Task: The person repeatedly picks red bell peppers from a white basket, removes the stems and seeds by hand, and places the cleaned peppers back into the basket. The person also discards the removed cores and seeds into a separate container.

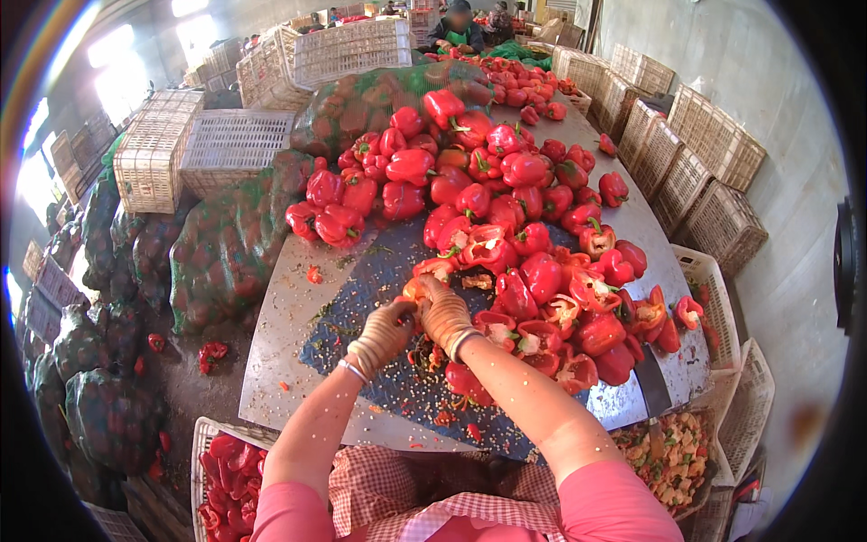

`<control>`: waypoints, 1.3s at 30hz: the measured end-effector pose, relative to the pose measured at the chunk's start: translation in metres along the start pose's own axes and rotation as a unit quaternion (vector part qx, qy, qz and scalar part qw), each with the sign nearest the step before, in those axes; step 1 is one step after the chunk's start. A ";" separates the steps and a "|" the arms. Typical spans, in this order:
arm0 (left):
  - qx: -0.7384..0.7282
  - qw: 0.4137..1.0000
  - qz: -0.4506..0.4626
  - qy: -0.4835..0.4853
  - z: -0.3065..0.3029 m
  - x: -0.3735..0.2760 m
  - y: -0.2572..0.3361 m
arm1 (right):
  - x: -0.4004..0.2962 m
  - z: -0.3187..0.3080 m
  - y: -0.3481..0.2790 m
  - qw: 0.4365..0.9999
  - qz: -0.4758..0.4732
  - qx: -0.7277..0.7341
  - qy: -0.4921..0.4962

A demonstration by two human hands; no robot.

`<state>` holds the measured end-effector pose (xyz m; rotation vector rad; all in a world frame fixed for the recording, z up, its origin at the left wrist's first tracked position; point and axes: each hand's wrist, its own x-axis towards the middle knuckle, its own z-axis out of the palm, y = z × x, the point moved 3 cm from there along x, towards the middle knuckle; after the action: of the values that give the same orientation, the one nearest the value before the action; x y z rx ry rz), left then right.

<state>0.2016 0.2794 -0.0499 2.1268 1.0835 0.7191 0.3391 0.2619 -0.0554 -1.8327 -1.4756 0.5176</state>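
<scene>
Both hands wear tan work gloves and meet over a dark blue mat (379,271) strewn with pale seeds. Between the fingertips of my left hand (383,339) and my right hand (443,315) is a small orange-red pepper piece (414,290), mostly covered by the gloves. Just beyond them lie a cut red bell pepper (437,268) and a pepper core (478,281). Opened pepper halves (498,328) crowd the area right of my right hand. Whole red bell peppers (410,166) are heaped farther up the metal table (278,311).
At lower left, a white crate (202,450) holds red pepper pieces. Cores and scraps (667,454) fill a container at lower right. Green mesh sacks (230,237) line the left side; plastic crates (721,220) stand along the right wall. A person (459,30) sits at the far end.
</scene>
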 end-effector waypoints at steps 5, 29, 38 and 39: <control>0.125 0.987 -0.034 0.100 -0.032 0.002 0.018 | 0.004 -0.004 -0.015 0.995 -0.079 0.025 -0.054; -0.188 0.964 -0.142 0.120 0.020 -0.067 -0.043 | -0.080 0.009 -0.051 0.935 -0.166 -0.279 -0.141; -0.044 0.982 -0.173 0.056 0.020 -0.063 -0.063 | -0.043 0.024 -0.053 0.916 -0.165 -0.316 -0.184; -0.030 0.981 -0.176 0.081 0.005 -0.062 -0.026 | -0.033 0.029 -0.039 0.922 -0.122 -0.316 -0.185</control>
<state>0.1608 0.2373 -0.0837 1.7835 1.4598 0.7504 0.2840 0.2419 -0.0501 -2.0472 -2.3011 0.2853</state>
